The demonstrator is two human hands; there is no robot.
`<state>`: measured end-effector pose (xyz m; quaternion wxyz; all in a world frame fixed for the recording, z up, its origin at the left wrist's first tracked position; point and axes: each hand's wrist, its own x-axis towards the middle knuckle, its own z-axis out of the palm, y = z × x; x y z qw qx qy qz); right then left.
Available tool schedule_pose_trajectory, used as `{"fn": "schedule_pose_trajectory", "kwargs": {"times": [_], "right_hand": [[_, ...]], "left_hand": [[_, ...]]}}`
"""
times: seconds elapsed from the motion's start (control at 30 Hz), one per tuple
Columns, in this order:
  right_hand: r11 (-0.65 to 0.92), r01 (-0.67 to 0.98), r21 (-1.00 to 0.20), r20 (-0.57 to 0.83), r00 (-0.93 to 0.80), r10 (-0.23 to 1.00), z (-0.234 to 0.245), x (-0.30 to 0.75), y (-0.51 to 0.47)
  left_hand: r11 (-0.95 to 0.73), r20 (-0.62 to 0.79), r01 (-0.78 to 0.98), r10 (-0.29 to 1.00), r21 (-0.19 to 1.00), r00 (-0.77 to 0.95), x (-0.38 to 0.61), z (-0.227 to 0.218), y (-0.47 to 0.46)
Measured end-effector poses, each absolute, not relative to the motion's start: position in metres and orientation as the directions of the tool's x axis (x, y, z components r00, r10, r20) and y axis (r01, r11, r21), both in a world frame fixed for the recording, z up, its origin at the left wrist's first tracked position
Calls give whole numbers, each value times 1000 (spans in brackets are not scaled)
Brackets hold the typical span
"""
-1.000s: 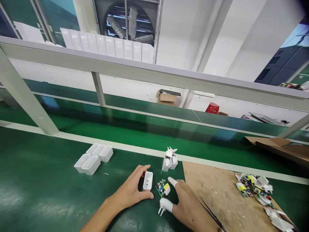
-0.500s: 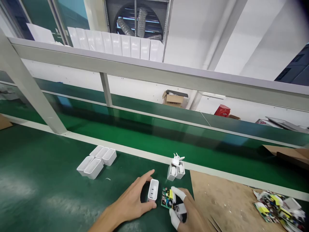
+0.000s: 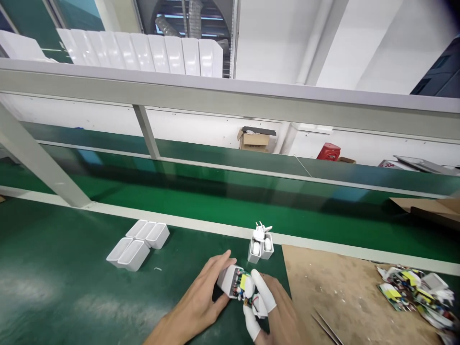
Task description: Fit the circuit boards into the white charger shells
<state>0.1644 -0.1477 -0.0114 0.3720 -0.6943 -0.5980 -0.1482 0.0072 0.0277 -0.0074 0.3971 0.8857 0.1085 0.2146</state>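
My left hand (image 3: pixel 206 290) is closed around a white plastic case (image 3: pixel 226 281), which lies tilted with its open end toward the right. White finger covers sit on the thumb and a finger of my right hand (image 3: pixel 271 306). That hand pinches a circuit board (image 3: pixel 241 286) with a yellow component and a white piece wired at its near end. The board's left end is at the case's mouth; how far inside it reaches I cannot tell. Just beyond my hands stand two white cases (image 3: pixel 254 254) with white plug parts (image 3: pixel 260 232) on top.
Several empty white cases (image 3: pixel 133 256) stand on the green table (image 3: pixel 64 287) at left. Brown board (image 3: pixel 323 282) covers the right side, bearing tweezers (image 3: pixel 327 326) and a pile of circuit boards (image 3: pixel 413 292). A green conveyor belt (image 3: pixel 215 196) runs behind a pale rail.
The white case has been tipped from upright toward the right. My right hand has brought the circuit board left to its open end. The camera view has shifted slightly.
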Motion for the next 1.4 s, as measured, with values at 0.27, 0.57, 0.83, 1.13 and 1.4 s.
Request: {"fn": "schedule_pose_trajectory", "kwargs": {"times": [0.27, 0.57, 0.83, 1.13, 1.4], "right_hand": [[31, 970, -240, 654, 138, 744, -30, 171, -147], [26, 983, -179, 634, 95, 768, 16, 166, -148], [20, 969, -246, 600, 136, 788, 19, 166, -150], [74, 792, -606, 502, 308, 808, 29, 174, -158], [230, 854, -467, 542, 71, 838, -1, 175, -140]], "left_hand": [[-651, 271, 20, 344, 759, 899, 9, -6, 26], [-619, 234, 34, 346, 784, 909, 9, -4, 23], [-628, 247, 25, 342, 777, 907, 11, -3, 24], [-518, 129, 64, 328, 853, 936, 13, 1, 16], [-182, 52, 28, 418, 983, 907, 11, 7, 18]]}}
